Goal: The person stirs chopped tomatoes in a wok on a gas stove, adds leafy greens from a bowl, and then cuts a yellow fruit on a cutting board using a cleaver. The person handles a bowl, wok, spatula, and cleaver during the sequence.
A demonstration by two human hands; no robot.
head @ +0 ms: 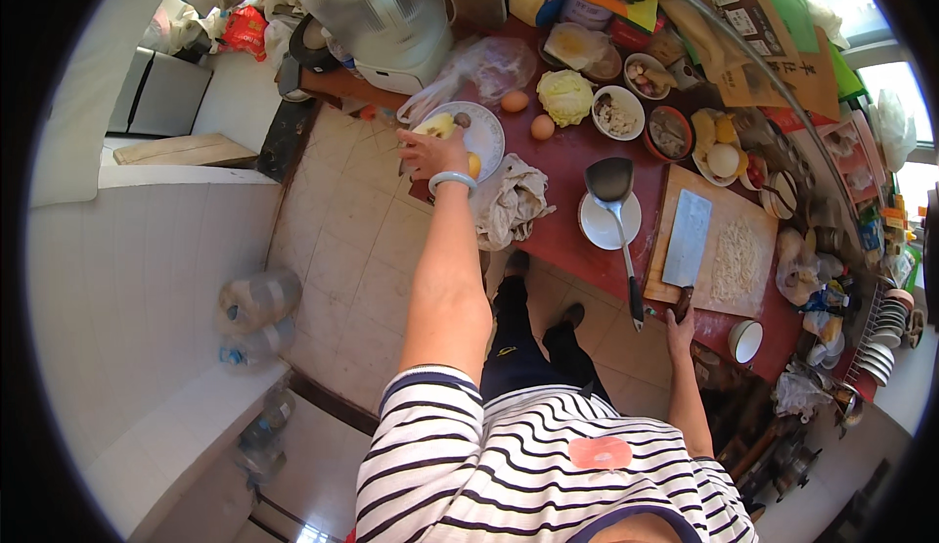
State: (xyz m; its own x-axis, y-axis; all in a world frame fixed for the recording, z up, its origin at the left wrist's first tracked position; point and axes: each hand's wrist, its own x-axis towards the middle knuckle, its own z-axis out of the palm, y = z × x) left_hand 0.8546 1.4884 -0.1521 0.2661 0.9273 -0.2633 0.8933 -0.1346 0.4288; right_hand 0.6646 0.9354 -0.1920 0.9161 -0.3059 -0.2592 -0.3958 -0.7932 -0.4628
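Note:
My left hand (434, 154), a pale bangle at its wrist, is over a patterned white plate (490, 134) and grips a pale yellow piece of food (439, 126) with brown marks. A small dark round item (462, 119) and a yellow-orange item (474, 166) are by it on the plate. My right hand (681, 329) is closed around the dark handle of a cleaver (688, 238). The cleaver's blade lies flat on a wooden cutting board (667, 205), left of a heap of pale thin strips (737, 259).
A ladle (609, 180) rests across a white bowl (591, 229) and overhangs the red table's edge. A crumpled cloth (513, 202) lies beside the plate. Behind stand eggs (543, 127), a cabbage (565, 97) and several filled bowls (618, 112). A green-rimmed bowl (745, 342) is at the near right edge.

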